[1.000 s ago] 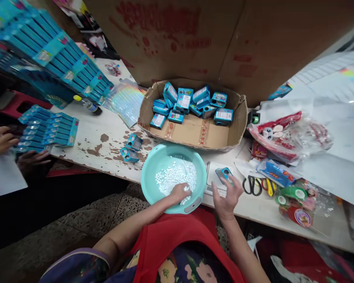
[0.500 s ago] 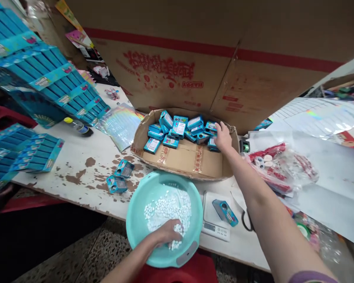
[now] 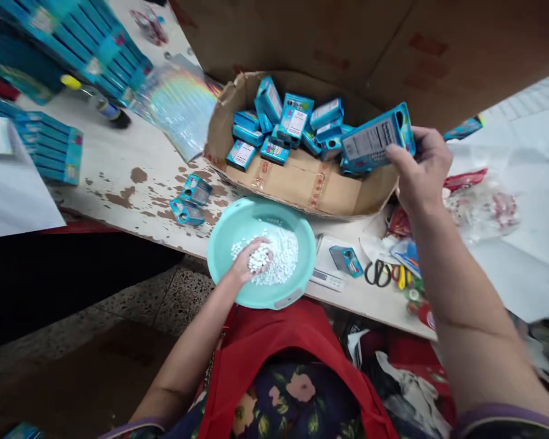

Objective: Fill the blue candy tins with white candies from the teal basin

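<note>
My right hand pinches a small blue printed box between thumb and fingers, above the right end of a low cardboard tray. Several similar boxes lie jumbled in that tray. Down in a turquoise basin, my left hand is cupped palm up around a heap of small white tablets. More loose white tablets cover the basin's bottom. Right of the basin, another blue box lies on a white scale.
Two blue boxes rest on the worn white table. Beside the scale lie black-handled scissors. A yellow-capped bottle and stacked blue boxes are on the left. A tall brown carton stands behind the tray.
My right hand has lifted a blue box out of the tray toward me. My left hand has turned palm up and now holds a heap of tablets. The view has tilted down.
</note>
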`<state>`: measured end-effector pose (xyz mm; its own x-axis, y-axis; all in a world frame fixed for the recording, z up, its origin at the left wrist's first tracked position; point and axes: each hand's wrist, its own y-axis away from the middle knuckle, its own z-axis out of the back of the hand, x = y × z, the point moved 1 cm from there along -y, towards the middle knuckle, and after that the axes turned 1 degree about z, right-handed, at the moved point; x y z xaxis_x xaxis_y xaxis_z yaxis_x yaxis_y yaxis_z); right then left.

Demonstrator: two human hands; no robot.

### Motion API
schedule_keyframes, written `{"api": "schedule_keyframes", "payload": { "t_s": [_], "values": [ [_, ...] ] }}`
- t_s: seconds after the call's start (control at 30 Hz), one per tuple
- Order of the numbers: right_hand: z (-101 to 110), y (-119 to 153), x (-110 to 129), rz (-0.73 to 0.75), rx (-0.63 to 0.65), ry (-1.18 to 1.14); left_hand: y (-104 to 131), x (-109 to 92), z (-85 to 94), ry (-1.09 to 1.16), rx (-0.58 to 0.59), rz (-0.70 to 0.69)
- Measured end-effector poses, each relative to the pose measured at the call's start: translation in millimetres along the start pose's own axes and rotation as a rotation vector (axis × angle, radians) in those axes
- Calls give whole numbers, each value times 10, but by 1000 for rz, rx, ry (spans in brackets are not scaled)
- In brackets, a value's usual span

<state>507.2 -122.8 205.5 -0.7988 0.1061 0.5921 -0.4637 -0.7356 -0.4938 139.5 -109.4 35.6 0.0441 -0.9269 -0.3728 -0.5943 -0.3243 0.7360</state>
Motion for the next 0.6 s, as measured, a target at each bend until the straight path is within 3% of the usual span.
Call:
{"api": "schedule_keyframes", "payload": {
  "t_s": [0.07,0.13,0.23,0.33,0.47,0.6],
  "values": [
    [108,414,317,-33,-25,-145,-74,0,-9,72,-28,23],
    [48,878,550,-139,-61,-251,-130,3,-42,113,-84,29],
    [-252,1538,737,-369,-1,-432,-56,-48,-159,123,-122,-26],
    [-545,2035,873,-472,120,-483,234,-186,-358,123,-118,-132],
    [-750,2396,1063,-423,276,-461,587,-345,-686,106,-6,-469],
    [-855,2485,1160,-359,343,-445,572,-310,-840,35,-55,-743]
  ]
}}
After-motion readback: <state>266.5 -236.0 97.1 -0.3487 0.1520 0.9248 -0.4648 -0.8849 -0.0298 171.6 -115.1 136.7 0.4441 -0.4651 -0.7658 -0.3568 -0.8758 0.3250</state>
